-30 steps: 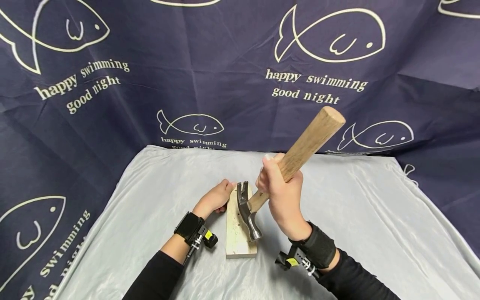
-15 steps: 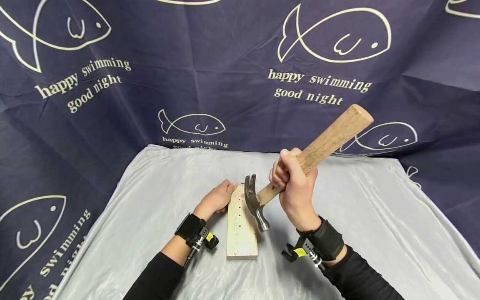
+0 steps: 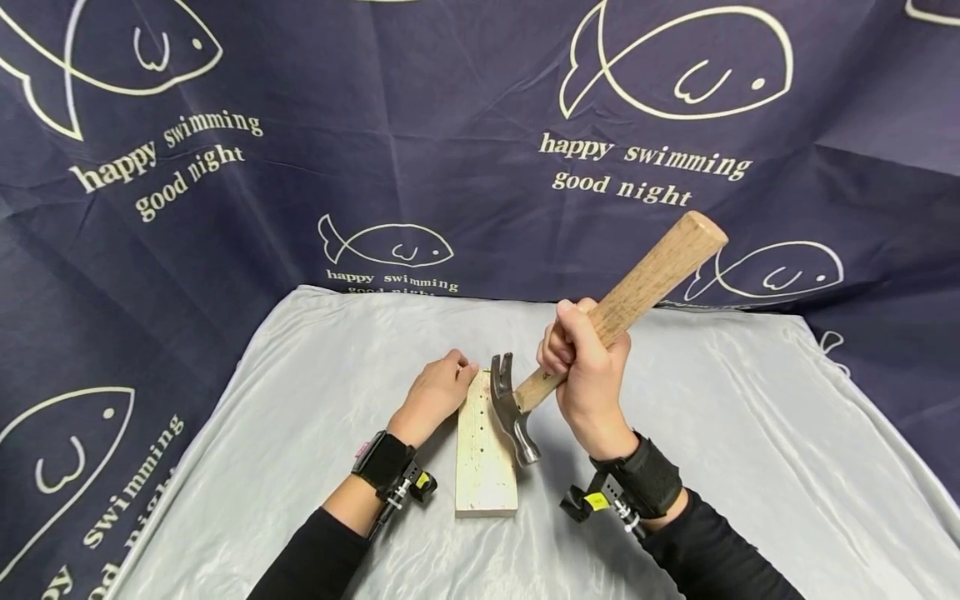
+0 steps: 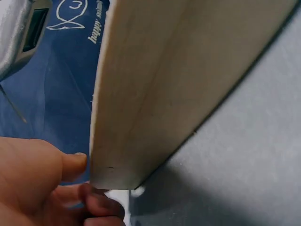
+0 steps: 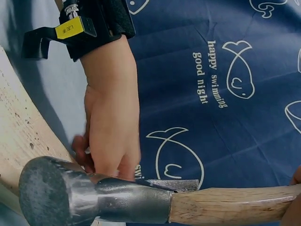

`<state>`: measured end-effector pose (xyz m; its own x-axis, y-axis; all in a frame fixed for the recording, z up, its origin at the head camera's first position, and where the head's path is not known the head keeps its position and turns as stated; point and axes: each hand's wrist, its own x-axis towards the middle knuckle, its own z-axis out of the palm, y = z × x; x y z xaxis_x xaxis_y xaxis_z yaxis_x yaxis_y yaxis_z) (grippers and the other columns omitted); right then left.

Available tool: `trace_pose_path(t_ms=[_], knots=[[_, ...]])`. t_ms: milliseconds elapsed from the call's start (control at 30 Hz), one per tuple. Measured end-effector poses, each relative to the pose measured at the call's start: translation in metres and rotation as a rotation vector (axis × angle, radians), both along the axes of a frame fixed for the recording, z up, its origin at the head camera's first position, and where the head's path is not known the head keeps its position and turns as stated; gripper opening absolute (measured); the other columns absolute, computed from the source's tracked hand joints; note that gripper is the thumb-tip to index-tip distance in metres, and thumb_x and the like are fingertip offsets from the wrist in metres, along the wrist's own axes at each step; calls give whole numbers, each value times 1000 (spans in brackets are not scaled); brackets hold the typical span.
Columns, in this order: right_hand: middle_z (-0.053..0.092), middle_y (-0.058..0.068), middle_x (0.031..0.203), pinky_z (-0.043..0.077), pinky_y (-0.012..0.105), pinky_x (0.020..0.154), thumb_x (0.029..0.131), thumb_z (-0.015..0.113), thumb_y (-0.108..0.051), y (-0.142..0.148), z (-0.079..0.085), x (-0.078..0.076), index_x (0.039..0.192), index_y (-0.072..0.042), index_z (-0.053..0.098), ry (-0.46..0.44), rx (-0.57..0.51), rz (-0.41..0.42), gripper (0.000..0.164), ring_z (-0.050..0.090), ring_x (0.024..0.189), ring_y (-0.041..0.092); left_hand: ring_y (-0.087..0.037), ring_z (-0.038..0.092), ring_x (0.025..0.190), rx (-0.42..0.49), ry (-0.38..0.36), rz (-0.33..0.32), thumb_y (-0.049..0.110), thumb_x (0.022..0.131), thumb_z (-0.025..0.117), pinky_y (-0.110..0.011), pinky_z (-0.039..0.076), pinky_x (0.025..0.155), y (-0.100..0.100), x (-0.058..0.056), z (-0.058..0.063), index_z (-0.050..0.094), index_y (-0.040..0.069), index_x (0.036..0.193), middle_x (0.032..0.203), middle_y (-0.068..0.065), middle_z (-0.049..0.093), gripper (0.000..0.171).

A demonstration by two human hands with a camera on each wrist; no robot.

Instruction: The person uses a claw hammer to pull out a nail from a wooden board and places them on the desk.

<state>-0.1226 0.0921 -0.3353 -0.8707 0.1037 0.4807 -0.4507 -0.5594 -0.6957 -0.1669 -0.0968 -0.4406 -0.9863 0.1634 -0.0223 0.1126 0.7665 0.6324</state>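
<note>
One wooden board (image 3: pixel 487 487), laid lengthwise away from the person on pale, shiny cloth (image 3: pixel 712 392); landmark for the places below.
One left hand (image 3: pixel 433 392), at the board's far left corner: fingers curled, thumb against the edge, gripping that corner.
One claw hammer (image 3: pixel 648 279), wooden-handled, tilted; steel head (image 3: pixel 514 425) over the board's right edge, apparently clear of the surface, claw toward the far end.
One right hand (image 3: pixel 592 375), right of the board: closed firmly round the hammer handle.
Several dark spots (image 3: pixel 482 428), in a line along the board's far half; nail heads or holes, cannot tell.
One thin spike (image 4: pixel 14 106), seen beyond the board from the left wrist; possibly a nail, identity uncertain.
Condition of work, by judgement: partly advanced. Spotted line suggests points already worked; hammering at the far end seems unfinished. Final count left cannot be told.
</note>
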Motion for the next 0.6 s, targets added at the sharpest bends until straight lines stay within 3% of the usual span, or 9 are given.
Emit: trace_pose_path(t_ms=[167,267,400,600], knots=[[28,-3,49,15,30,40,103,54,-8,2,0,2,68,-12,39,-6,4,-5,38,20,40,13,-30,53,106,-4,236,-131,20,107,57,-43,49,86,-1,-4,2,67,13,129,121,-10,58,25],[28,-3,49,17,29,41,103,55,-9,2,1,3,68,-12,39,-13,14,-7,39,22,40,12,-28,52,113,51,307,-229,13,107,56,-43,49,94,-3,-8,5,69,16,126,126,-5,62,23],[29,-4,49,19,28,42,102,57,-11,2,1,4,67,-12,40,-23,31,-16,39,24,41,11,-20,58,121,165,255,-370,4,107,48,-40,47,108,-4,-9,10,67,17,126,125,0,67,29],[29,-4,49,20,28,41,102,57,-10,3,1,4,67,-12,39,-22,33,-33,39,24,40,11,-12,61,110,199,149,-449,7,108,47,-37,52,99,-7,-3,16,63,19,121,117,3,66,24]])
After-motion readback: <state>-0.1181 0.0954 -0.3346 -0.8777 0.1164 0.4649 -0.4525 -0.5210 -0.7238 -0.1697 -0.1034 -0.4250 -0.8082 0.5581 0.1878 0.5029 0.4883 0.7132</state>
